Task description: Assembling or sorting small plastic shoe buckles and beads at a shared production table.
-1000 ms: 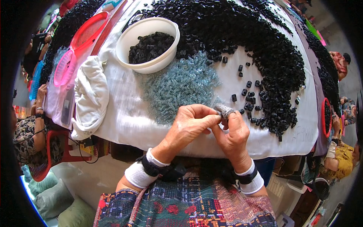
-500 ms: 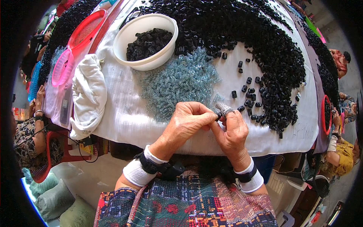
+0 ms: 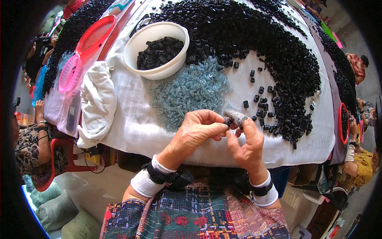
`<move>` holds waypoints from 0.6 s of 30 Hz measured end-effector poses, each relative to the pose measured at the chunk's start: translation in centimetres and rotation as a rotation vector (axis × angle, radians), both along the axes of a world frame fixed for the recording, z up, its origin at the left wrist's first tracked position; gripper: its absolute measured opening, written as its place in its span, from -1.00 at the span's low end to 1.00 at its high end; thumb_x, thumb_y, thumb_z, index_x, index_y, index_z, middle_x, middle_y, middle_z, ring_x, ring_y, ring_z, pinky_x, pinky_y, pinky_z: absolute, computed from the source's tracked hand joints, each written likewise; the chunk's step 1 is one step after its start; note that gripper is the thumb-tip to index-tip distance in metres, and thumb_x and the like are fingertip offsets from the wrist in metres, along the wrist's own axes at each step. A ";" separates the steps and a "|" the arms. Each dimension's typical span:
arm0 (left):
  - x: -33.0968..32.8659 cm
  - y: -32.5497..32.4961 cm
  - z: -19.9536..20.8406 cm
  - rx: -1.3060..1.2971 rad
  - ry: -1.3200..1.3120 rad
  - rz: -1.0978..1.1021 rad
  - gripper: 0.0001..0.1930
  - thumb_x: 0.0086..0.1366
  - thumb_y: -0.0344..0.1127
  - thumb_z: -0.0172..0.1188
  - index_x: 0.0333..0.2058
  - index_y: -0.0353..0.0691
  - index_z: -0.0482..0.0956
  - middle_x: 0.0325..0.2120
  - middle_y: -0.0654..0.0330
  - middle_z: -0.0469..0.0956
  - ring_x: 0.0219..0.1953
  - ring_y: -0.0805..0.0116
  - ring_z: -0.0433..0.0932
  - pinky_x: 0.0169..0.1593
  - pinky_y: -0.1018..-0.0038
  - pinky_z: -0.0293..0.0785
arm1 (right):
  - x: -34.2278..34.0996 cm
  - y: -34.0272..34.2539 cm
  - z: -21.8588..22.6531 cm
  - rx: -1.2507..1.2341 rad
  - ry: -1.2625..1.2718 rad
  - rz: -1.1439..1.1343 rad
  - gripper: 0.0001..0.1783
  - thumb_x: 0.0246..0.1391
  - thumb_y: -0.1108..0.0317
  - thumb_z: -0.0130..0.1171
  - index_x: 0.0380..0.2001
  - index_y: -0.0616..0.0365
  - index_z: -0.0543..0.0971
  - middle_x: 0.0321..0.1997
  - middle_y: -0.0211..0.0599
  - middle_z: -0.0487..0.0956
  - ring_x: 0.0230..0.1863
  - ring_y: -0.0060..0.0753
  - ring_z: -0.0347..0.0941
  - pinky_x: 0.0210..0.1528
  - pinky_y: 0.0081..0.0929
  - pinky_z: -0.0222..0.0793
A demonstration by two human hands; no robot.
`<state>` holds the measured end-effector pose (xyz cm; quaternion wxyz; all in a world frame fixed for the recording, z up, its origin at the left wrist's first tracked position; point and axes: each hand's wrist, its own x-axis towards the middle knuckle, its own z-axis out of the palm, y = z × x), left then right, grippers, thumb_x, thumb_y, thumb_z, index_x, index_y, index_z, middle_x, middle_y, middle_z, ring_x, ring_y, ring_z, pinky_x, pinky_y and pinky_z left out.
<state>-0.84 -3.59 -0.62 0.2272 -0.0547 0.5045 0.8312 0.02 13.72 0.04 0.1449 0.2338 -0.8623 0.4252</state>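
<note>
Thumb and forefinger of the left hand [image 3: 199,129] clamp a small black piece [image 3: 228,121] at their tips — the right hand [image 3: 249,145], thumb and forefinger apart, just beside it — springs [image 3: 187,95] beyond.

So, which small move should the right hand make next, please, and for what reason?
Probably the right hand should bring its thumb in toward the small black piece to help steady it. The left hand appears to pinch that piece at its fingertips, while the right thumb stands apart from the grey-covered finger close beside it.
</note>
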 end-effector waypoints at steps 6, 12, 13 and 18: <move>0.1 0.4 0.0 0.000 0.053 -0.007 -0.84 0.14 -0.41 0.28 -0.31 -0.33 0.55 -0.45 0.23 0.59 -0.41 0.55 0.54 -0.33 0.63 0.50 | -0.2 -0.4 0.3 -0.558 -0.473 -0.046 -0.79 0.07 0.57 0.13 -0.18 0.28 0.53 -0.31 -0.41 0.58 -0.33 -0.71 0.47 -0.30 -0.71 0.43; 0.3 0.8 0.3 -0.042 0.093 0.002 -0.83 0.15 -0.42 0.27 -0.28 -0.33 0.56 -0.44 0.24 0.59 -0.40 0.55 0.55 -0.33 0.62 0.50 | -0.2 -0.4 0.4 -0.604 -0.423 -0.075 -0.80 0.06 0.57 0.15 -0.20 0.27 0.54 -0.30 -0.42 0.59 -0.33 -0.71 0.47 -0.24 -0.71 0.42; 0.3 0.8 0.3 -0.045 0.106 -0.009 -0.83 0.16 -0.42 0.27 -0.27 -0.33 0.57 -0.44 0.24 0.59 -0.39 0.54 0.55 -0.32 0.62 0.50 | -0.2 -0.2 0.5 -0.605 -0.422 -0.078 -0.80 0.06 0.57 0.15 -0.20 0.27 0.54 -0.30 -0.42 0.59 -0.33 -0.71 0.47 -0.24 -0.71 0.42; 0.3 0.9 0.1 -0.012 0.096 -0.010 -0.83 0.18 -0.44 0.24 -0.25 -0.35 0.54 -0.38 0.16 0.60 -0.35 0.45 0.59 -0.30 0.58 0.54 | -0.5 1.3 0.1 -0.507 -0.357 -0.193 -0.84 0.03 0.57 0.18 -0.27 0.24 0.55 -0.39 -0.39 0.60 -0.40 -0.71 0.46 -0.36 -0.67 0.39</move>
